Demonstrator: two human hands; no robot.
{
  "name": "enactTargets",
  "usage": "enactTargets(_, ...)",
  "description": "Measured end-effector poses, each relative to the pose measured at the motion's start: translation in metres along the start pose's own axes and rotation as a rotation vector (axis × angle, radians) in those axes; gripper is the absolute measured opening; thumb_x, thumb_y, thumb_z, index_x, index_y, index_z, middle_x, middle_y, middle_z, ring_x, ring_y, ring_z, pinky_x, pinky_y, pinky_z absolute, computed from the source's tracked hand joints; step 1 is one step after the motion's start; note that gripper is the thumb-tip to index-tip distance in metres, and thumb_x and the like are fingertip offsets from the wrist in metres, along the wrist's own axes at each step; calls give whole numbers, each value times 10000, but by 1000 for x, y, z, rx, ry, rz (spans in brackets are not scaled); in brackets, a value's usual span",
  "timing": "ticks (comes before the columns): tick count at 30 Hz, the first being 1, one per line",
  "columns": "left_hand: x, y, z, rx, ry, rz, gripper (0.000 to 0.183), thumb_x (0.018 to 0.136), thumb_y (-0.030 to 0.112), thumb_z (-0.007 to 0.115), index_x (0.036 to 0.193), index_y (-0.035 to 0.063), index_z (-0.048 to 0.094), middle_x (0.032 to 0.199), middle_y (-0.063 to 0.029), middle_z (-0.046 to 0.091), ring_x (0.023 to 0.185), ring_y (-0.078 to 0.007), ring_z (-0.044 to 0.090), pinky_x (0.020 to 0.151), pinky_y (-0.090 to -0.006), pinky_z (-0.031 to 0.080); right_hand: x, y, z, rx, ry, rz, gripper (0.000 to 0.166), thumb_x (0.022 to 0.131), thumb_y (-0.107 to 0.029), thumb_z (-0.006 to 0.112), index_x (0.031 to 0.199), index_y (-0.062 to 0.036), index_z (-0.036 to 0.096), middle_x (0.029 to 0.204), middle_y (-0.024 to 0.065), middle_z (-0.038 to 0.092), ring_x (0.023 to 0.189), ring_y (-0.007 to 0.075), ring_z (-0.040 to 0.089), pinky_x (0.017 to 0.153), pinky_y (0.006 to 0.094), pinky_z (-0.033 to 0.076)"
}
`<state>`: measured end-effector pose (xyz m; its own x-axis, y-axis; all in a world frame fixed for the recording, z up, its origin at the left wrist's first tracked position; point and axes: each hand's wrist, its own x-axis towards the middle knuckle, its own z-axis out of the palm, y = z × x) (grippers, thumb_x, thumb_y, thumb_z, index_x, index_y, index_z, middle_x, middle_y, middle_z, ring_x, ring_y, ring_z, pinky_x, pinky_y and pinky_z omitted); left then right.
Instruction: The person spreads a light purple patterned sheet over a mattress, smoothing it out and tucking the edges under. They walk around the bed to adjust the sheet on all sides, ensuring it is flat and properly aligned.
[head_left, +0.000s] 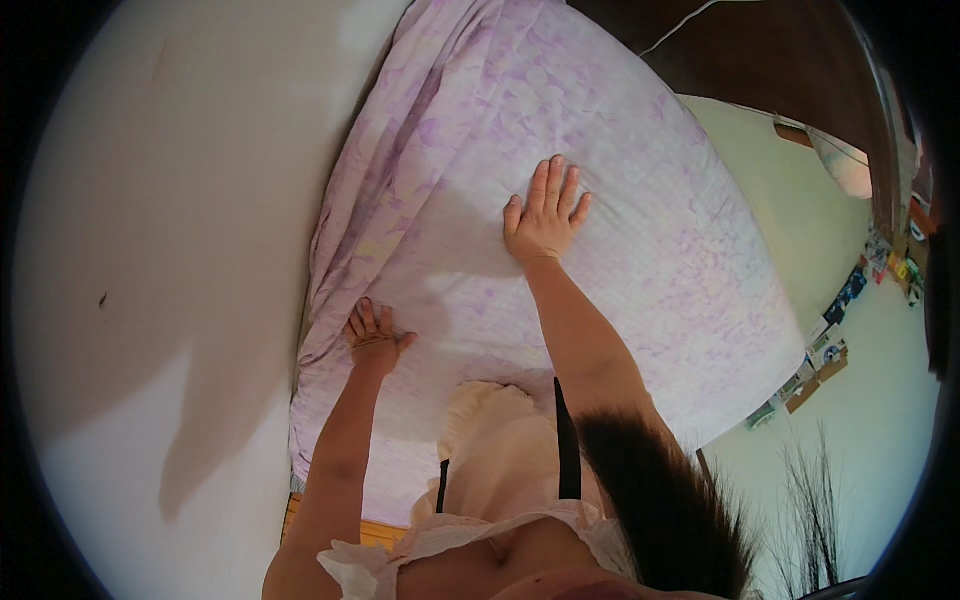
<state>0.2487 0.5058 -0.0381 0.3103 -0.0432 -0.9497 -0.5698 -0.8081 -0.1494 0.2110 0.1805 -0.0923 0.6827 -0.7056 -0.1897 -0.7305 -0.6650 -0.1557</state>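
Note:
A mattress under a lilac-and-white floral sheet (645, 315) fills the middle of the view. My right hand (546, 217) lies palm down on the sheet with its fingers spread, holding nothing. Lower and to the left, my left hand (375, 341) presses flat on the sheet, fingers apart, beside the loose folds (397, 180) of fabric that run along the wall side. Fine creases show in the sheet around my right hand. The sheet's far end runs out of the top of the view.
A pale wall (187, 225) borders the bed's left side. Dark wooden furniture (765, 56) with a white cable (679, 28) stands at the upper right. Small boxes and packets (825, 356) line the floor's far right. Slatted wood (382, 534) shows below the mattress.

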Motion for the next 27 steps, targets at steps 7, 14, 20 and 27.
enactTargets(7, 4, 75, 12, -465, 656, -86, 1244, 776, 775, 530, 1490, -90, -9, 1536, -355, -103, 1406, -544, -139, 1087, -689, -49, 5, 2, -3, -35, -60, -12, 673, 943, -395, 357, 1529, -82, 249, 1625, 52, 141, 1501, 273, 62, 1170, 536, -31)
enactTargets(14, 14, 91, -43, -665, 234, -346, 1455, 664, 836, 585, 1446, -118, -186, 1521, -350, -199, 1394, -504, -256, 1071, -673, -131, 1, 5, -8, -52, -99, -137, 657, 955, -363, 360, 1521, -50, 249, 1624, 78, 133, 1503, 264, 60, 1170, 537, -8)
enactTargets(20, 15, 89, -31, -639, 246, -348, 1405, 687, 858, 531, 1475, -83, -152, 1537, -336, -176, 1386, -505, -275, 1067, -666, -157, 116, 5, -44, -167, 14, -922, 511, 986, -383, 369, 1435, -148, 435, 1538, 56, 348, 1446, 251, 248, 1136, 580, 154)
enactTargets(27, 14, 93, -46, -624, 223, -346, 1380, 691, 867, 509, 1493, -51, -137, 1542, -320, -191, 1391, -493, -278, 1075, -654, -159, 194, -40, -50, -175, 170, -974, 483, 967, -444, 386, 1357, -200, 533, 1395, 66, 497, 1331, 311, 386, 1152, 540, 133)
